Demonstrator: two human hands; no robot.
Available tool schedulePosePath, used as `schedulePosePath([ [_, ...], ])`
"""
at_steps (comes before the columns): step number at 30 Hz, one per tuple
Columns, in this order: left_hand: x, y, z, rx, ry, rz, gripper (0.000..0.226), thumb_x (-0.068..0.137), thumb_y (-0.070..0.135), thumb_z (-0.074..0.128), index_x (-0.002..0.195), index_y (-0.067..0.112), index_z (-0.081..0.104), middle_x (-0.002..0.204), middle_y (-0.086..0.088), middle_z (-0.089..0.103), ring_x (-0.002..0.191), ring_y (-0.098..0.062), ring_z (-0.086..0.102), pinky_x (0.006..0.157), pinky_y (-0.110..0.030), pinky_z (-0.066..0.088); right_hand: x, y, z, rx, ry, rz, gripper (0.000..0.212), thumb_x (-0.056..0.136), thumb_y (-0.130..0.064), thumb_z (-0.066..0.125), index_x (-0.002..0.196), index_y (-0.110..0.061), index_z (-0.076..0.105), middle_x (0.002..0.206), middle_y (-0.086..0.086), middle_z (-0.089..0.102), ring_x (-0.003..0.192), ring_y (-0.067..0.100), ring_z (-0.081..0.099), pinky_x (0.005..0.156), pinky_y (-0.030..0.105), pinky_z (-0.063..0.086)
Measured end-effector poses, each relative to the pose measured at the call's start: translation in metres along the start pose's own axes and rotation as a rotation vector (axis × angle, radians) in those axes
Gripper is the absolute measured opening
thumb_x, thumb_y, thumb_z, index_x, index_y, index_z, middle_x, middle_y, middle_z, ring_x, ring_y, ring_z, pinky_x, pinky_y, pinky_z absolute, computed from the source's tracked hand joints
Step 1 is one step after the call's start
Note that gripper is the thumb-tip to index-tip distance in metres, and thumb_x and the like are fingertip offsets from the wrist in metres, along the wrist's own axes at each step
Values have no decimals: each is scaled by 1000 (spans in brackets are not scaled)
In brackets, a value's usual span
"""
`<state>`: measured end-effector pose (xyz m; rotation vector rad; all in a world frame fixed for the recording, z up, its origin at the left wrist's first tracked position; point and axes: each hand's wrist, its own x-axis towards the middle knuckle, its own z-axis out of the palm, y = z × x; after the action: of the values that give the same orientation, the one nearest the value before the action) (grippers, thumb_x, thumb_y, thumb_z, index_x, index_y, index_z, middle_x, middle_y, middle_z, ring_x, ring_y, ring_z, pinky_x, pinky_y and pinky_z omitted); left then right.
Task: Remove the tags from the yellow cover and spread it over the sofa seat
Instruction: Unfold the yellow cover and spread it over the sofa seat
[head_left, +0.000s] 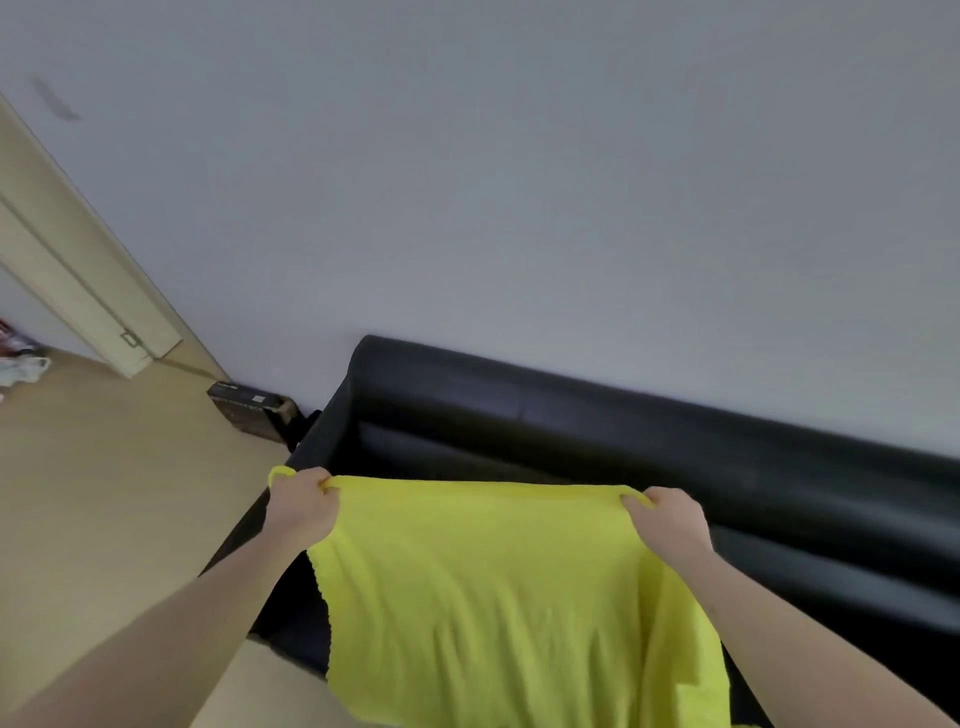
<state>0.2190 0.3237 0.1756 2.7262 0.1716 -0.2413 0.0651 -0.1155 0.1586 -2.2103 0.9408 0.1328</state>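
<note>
Yellow cover (488, 587): top edge is pinched by left hand (301, 506) and right hand (670, 525) above black sofa (649, 447). Risk: crooked, bunched lay if corners are released unevenly.

A home living room is being shown: a black sofa (623, 441) is set against a plain grey wall (519, 182) beyond the hands, wooden flooring (104, 493) and a door frame (78, 270) to their left.

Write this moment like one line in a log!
left hand: gripping cover edge | right hand: gripping cover edge | yellow cover: held over black sofa
</note>
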Motion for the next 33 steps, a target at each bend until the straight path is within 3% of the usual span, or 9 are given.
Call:
schedulePosePath([
  [3, 14, -19, 10, 77, -65, -19, 19, 97, 20, 46, 89, 22, 63, 89, -3, 60, 103, -29, 49, 95, -44, 44, 11, -3, 26, -45, -85, 8, 38, 92, -46, 58, 76, -13, 68, 72, 0, 68, 76, 19, 64, 69, 34, 56],
  [5, 24, -30, 17, 182, -128, -10, 23, 98, 18, 43, 86, 17, 63, 88, 1, 61, 102, -25, 50, 117, -47, 23, 13, -5, 39, -85, -128, 5, 37, 94, -47, 58, 79, -15, 68, 74, -2, 67, 75, 15, 62, 68, 32, 54],
  [8, 52, -47, 31, 261, -177, 13, 25, 98, 19, 42, 88, 17, 65, 99, 2, 64, 120, -25, 55, 124, -48, 6, 20, -7, 61, -114, -180, 13, 31, 96, -47, 58, 83, -21, 68, 78, -4, 68, 75, 12, 63, 71, 32, 56],
  [12, 97, -63, 50, 238, -212, -14, 26, 101, 20, 41, 106, 18, 66, 107, -6, 65, 133, -32, 47, 106, -46, 41, 37, -10, 107, -128, -224, 63, 27, 97, -47, 60, 89, -23, 68, 79, -6, 68, 75, 8, 63, 66, 26, 54],
  [15, 146, -89, 75, 338, -267, 21, 27, 104, 26, 37, 117, 24, 61, 104, 1, 65, 95, -22, 58, 79, -36, 45, 56, -12, 155, -157, -246, 108, 25, 98, -48, 57, 92, -24, 63, 80, -8, 65, 73, 5, 59, 58, 19, 45],
  [20, 202, -118, 115, 570, -351, 135, 25, 99, 15, 43, 116, 27, 58, 97, 5, 56, 89, -18, 45, 79, -31, 39, 96, 1, 225, -232, -235, 223, 22, 97, -35, 56, 90, -17, 68, 81, -2, 63, 77, 18, 59, 66, 29, 49],
  [24, 255, -155, 167, 672, -385, 256, 34, 95, 14, 52, 126, 27, 58, 113, 8, 64, 107, -17, 54, 85, -32, 46, 132, 19, 284, -303, -256, 294, 14, 95, -22, 53, 95, -15, 65, 91, 7, 61, 85, 26, 53, 75, 34, 46],
  [29, 318, -173, 238, 619, -370, 310, 43, 93, 4, 45, 130, 23, 57, 124, 0, 59, 105, -24, 66, 83, -38, 54, 181, 39, 353, -323, -188, 326, 14, 95, -21, 55, 96, -13, 66, 104, 19, 68, 97, 38, 60, 78, 38, 50],
  [33, 353, -178, 297, 384, -276, 247, 50, 89, -3, 48, 133, 20, 54, 127, -1, 51, 100, -26, 63, 73, -38, 53, 212, 48, 403, -279, -52, 357, 41, 92, -18, 59, 132, -10, 58, 126, 21, 60, 108, 43, 59, 79, 40, 45],
])
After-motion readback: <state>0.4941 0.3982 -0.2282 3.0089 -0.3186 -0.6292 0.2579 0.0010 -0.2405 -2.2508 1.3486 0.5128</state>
